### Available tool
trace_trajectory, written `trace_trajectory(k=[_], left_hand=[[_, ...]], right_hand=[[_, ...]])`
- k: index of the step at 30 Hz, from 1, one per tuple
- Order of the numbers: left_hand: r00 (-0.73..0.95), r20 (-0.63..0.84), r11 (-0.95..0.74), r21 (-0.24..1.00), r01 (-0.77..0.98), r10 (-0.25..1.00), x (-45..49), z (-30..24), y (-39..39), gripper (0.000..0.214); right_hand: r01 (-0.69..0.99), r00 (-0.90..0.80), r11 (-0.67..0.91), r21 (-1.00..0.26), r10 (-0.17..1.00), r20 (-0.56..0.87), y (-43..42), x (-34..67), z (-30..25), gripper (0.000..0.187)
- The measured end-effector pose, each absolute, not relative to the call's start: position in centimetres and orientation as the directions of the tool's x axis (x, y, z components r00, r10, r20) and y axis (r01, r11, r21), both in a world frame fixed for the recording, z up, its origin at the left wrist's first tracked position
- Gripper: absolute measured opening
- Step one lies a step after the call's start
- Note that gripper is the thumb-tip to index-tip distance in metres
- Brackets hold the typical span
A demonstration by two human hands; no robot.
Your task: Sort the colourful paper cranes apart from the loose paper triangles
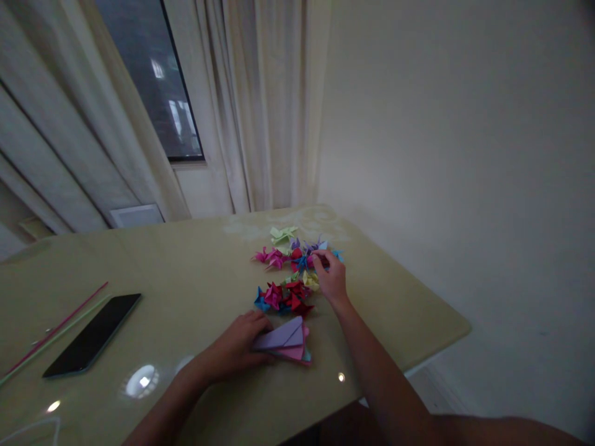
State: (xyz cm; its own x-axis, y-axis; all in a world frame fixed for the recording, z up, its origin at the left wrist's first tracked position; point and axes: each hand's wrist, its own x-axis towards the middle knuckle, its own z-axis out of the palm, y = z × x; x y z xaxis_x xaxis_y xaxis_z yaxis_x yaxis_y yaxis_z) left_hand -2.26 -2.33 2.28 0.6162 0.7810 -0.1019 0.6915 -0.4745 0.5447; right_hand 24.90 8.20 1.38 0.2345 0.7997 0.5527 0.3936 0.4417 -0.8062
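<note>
My left hand (242, 342) rests on the table with its fingers and thumb closed around the edge of a stack of folded paper (284, 337). Lilac lies on top of that stack, with pink and light blue layers beneath. Farther away, my right hand (331, 274) reaches into a pile of origami cranes (276, 257), its thumb and forefinger pinched at a pinkish-red crane (311, 262) partly hidden by the fingers. Closer in, a second cluster of red, pink and blue folded paper pieces (274, 296) lies just beyond my left hand. Pale green paper pieces (283, 235) sit at the far end.
On the left of the glossy table (186, 266) lie a black phone (95, 334) and two thin sticks, one pink (69, 319) and one light green (62, 337). A wall (441, 155) borders the right side. Curtains (264, 111) hang behind.
</note>
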Motion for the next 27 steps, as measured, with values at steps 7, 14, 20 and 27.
trace_trajectory(k=[7, 14, 20, 27], left_hand=[[0.623, -0.039, -0.546, 0.440, 0.713, 0.781, -2.6, -0.3, -2.5, 0.032], [0.483, 0.233, -0.460, 0.779, 0.427, 0.844, -1.7, -1.2, -2.1, 0.045], [0.217, 0.214, -0.273, 0.915, 0.296, 0.953, -0.6, 0.2, -1.8, 0.058], [0.035, 0.255, -0.254, 0.924, 0.284, 0.966, -1.0, -1.2, -0.2, 0.057]], right_hand=[[0.402, 0.218, 0.456, -0.794, 0.795, 0.567, 8.2, 24.9, 1.2, 0.029], [0.420, 0.213, 0.451, -0.788, 0.795, 0.568, 8.1, 24.8, 1.3, 0.027], [0.412, 0.200, 0.459, -0.787, 0.797, 0.569, 8.0, 24.8, 1.5, 0.027], [0.397, 0.188, 0.472, -0.787, 0.798, 0.573, 7.9, 24.6, 1.7, 0.027]])
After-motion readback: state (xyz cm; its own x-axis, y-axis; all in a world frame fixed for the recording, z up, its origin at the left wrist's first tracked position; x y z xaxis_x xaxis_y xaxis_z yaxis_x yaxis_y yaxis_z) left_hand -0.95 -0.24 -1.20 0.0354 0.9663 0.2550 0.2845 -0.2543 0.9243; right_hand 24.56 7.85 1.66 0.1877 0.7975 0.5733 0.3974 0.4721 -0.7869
